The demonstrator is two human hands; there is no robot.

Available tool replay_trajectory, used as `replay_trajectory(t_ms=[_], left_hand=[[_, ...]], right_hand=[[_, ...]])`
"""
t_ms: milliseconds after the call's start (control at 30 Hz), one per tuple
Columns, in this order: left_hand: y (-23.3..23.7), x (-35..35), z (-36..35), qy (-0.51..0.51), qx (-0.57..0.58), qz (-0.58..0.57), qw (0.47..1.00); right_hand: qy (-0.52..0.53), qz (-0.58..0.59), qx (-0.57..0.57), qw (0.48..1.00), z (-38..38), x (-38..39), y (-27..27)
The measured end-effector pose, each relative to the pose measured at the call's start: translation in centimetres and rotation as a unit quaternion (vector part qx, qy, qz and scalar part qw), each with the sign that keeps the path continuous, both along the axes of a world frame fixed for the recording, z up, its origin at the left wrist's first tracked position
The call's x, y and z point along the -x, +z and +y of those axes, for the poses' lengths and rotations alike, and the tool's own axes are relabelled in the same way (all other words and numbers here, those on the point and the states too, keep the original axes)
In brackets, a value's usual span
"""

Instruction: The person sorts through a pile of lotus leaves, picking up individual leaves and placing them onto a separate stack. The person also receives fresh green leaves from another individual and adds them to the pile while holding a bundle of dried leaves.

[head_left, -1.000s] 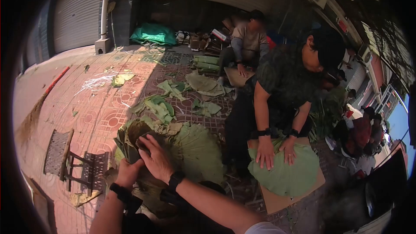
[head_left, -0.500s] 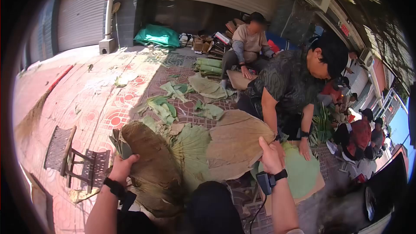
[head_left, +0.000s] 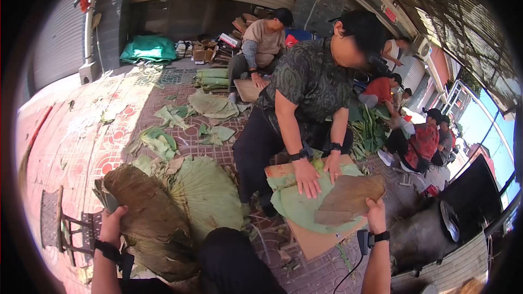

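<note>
Right hand (head_left: 376, 215), gripping one brown leaf (head_left: 348, 198), has swung it onto the co-worker's green pile (head_left: 294, 207), lower right; left hand (head_left: 113, 224) clamps the leaf bundle (head_left: 147, 212).

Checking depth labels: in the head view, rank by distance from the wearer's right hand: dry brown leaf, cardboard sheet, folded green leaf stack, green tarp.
1. dry brown leaf, held in the right hand.
2. cardboard sheet, just below-left.
3. folded green leaf stack, far across the pavement.
4. green tarp, back left by the shutter.
</note>
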State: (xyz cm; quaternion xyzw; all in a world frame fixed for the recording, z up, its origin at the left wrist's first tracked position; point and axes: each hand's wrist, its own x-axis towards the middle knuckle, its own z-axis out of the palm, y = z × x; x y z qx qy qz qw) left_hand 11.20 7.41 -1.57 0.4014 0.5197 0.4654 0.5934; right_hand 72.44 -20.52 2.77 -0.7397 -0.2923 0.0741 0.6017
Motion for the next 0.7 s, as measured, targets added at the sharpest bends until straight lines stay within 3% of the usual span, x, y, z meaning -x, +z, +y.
replay_trajectory(t_ms=[133, 200, 300, 333, 367, 600, 700], left_hand=[[0.1, 0.4, -0.2, 0.031, -0.013, 0.007, 0.999], [-0.2, 0.1, -0.1, 0.059, -0.006, 0.031, 0.998], [0.1, -0.1, -0.2, -0.003, -0.019, -0.035, 0.999], [-0.4, 0.2, 0.0, -0.013, -0.029, -0.038, 0.999], [-0.8, 0.4, 0.2, 0.003, -0.032, -0.028, 0.999], [-1.8, 1.3, 0.5, 0.025, -0.026, -0.014, 0.999], [-1.5, 1.2, 0.2, 0.029, -0.032, -0.008, 0.999]], right_hand=[[-0.047, -0.116, 0.087, 0.988, 1.3, -2.2, -1.3], [-0.090, -0.228, 0.176, 0.953, 2.4, -1.7, -0.5], [-0.172, -0.241, 0.372, 0.880, 5.8, 2.0, 2.9], [-0.139, -0.317, 0.178, 0.921, 6.9, -4.3, -3.9], [-0.090, -0.139, 0.285, 0.944, 7.9, -1.8, -1.0], [-0.074, -0.233, 0.372, 0.895, 12.6, -1.4, -3.3], [-0.053, -0.178, 0.402, 0.897, 13.2, -0.6, -2.6]])
